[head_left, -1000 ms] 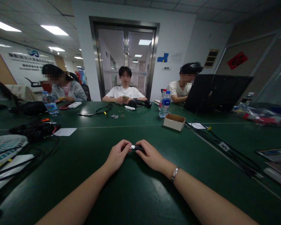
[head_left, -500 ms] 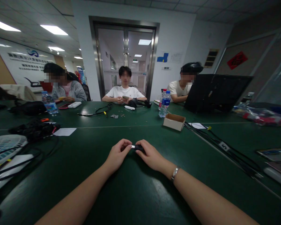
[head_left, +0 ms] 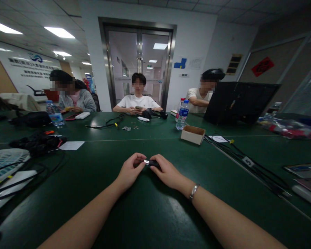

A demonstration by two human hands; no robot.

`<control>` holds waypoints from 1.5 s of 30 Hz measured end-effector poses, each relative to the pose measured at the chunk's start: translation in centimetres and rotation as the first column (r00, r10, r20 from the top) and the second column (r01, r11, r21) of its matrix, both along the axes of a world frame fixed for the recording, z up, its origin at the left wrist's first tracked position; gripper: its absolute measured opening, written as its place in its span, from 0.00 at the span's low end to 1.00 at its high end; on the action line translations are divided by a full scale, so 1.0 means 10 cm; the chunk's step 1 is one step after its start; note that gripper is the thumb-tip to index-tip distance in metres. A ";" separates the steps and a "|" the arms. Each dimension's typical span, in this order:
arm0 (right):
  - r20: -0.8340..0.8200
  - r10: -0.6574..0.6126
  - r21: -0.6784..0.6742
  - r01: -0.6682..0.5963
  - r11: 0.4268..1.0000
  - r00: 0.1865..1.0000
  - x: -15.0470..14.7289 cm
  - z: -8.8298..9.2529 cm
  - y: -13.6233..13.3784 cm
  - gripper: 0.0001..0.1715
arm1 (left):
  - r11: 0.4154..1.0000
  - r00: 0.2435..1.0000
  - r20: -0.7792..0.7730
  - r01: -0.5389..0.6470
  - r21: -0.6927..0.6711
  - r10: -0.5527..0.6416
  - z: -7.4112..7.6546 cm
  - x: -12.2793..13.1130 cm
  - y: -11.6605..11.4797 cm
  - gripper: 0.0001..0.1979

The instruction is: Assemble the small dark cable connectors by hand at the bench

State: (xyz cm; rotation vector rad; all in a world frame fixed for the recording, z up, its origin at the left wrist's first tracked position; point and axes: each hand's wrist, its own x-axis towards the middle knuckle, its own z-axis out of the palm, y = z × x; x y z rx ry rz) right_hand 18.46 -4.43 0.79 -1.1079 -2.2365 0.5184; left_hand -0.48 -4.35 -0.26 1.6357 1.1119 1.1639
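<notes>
Over the middle of the green table (head_left: 155,214), both of my hands meet at a slim black handle with a silver metal end (head_left: 146,162). My right hand (head_left: 166,171) wraps its fingers round the black part, with the thumb beneath. My left hand (head_left: 131,170) is closed in a pinch at the silver end, which points left. Its fingertips hide the very tip, so I cannot tell whether a separate small piece is between them. The exact kind of tool is too small to make out.
Ahead to the right stand an open cardboard box (head_left: 192,135) and water bottles (head_left: 182,116). Black cables (head_left: 251,169) run along the right. A white basket (head_left: 7,162) and dark cables lie at left. Small grey pieces (head_left: 126,128) lie farther back. Several people sit opposite.
My left hand has shifted very slightly left, and a little more of the silver end shows. My right hand looks still. The person at the right has moved an arm.
</notes>
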 end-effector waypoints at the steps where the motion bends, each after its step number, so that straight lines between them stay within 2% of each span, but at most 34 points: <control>1: 0.000 0.001 -0.001 -0.001 1.000 1.000 0.00 0.00 0.00 0.10 | 1.000 1.000 -0.002 -0.003 0.003 0.003 0.00 0.00 0.00 0.10; 11: 0.003 0.000 -0.005 0.000 1.000 1.000 0.01 0.00 0.00 0.11 | 1.000 0.997 -0.082 0.000 0.025 0.002 0.05 -0.01 -0.02 0.09; 16: 0.006 0.000 -0.008 0.000 1.000 1.000 0.01 0.01 0.00 0.10 | 1.000 0.998 -0.061 0.013 -0.005 -0.013 0.06 -0.01 -0.02 0.11; 22: 0.002 -0.007 -0.010 0.007 1.000 1.000 0.00 -0.01 0.01 0.10 | 0.998 0.967 -0.253 -0.055 -0.040 0.043 0.06 0.00 -0.03 0.19; 25: 0.005 -0.004 -0.008 0.004 1.000 1.000 -0.01 -0.01 0.01 0.10 | 0.997 0.955 -0.292 -0.065 -0.037 0.051 0.07 0.00 -0.04 0.20; 39: 0.005 -0.001 0.006 0.001 1.000 1.000 0.00 -0.01 0.00 0.10 | 0.999 0.995 -0.097 0.006 -0.042 -0.010 0.02 0.00 -0.02 0.12; 45: 0.008 0.003 -0.004 -0.003 1.000 1.000 0.00 0.00 0.00 0.10 | 1.000 0.998 -0.063 0.011 -0.028 -0.012 0.03 0.01 -0.02 0.11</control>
